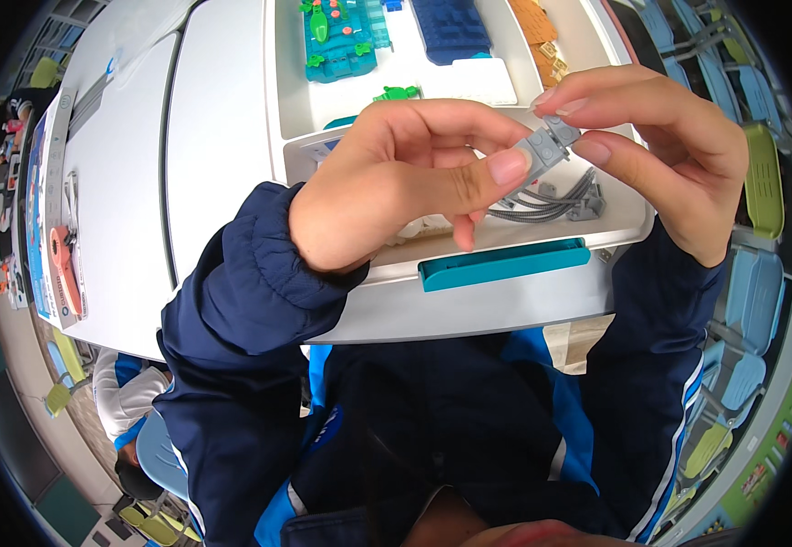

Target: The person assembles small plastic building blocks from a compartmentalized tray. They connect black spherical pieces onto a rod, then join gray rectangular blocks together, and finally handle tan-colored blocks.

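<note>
My left hand [387, 178] pinches a light grey building brick [540, 150] between thumb and fingers, above the front compartment of a white sorting tray [628, 223]. From the other side, my right hand [678, 150] closes its thumb and fingertips around a small grey brick piece [562, 130] at the upper end. The two pieces meet at a slant; whether they are fully joined I cannot tell. Beneath my hands, grey ribbed hoses [537, 215] and a grey connector [587, 205] lie in the compartment, partly hidden by my fingers.
Behind my hands, tray compartments hold teal bricks [359, 55], dark blue bricks [450, 27] and orange pieces [534, 23]. A teal handle [505, 264] fronts the tray. Left on the white table [222, 109] lie a coral-coloured tool [65, 269] and a box [45, 219]. Another person [127, 392] sits lower left.
</note>
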Tool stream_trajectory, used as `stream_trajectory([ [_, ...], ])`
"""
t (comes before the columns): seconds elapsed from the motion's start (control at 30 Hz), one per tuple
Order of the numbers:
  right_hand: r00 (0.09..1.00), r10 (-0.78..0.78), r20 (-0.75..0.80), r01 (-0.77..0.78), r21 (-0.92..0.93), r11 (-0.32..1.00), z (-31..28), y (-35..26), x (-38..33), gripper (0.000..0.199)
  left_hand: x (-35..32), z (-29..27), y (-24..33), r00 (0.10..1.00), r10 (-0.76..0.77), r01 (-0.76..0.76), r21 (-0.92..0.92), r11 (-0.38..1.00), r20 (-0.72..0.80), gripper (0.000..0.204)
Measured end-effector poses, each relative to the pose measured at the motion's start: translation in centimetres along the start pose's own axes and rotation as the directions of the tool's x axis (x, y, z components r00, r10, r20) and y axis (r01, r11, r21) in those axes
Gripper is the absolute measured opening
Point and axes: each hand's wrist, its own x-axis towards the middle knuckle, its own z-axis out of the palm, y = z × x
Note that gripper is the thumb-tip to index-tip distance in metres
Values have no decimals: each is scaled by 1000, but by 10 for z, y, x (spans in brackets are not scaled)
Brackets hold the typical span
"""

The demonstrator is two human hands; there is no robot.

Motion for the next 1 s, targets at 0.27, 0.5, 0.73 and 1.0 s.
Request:
stream_trajectory([
  [0.27, 998, 60, -38, -52, 177, 983, 6, 7, -5, 19, 1, -4, -2, 998, -3, 7, -57, 998, 68, 30],
  [0.5, 990, -70, -119, 94, 210, 973, 13, 25, -11, 20, 0, -7, -8, 998, 19, -15, -86, 996, 53, 31],
  [0.73, 963, -150, -222, 158, 16, 987, 19, 25, -13, 23, 0, -3, -6, 1000, 8, -10, -65, 998, -25, 34],
  [1.0, 961, -199, -190, 166, -178, 970, 25, 22, -16, 29, -1, -3, -6, 998, 31, -29, 36, 999, -56, 34],
])
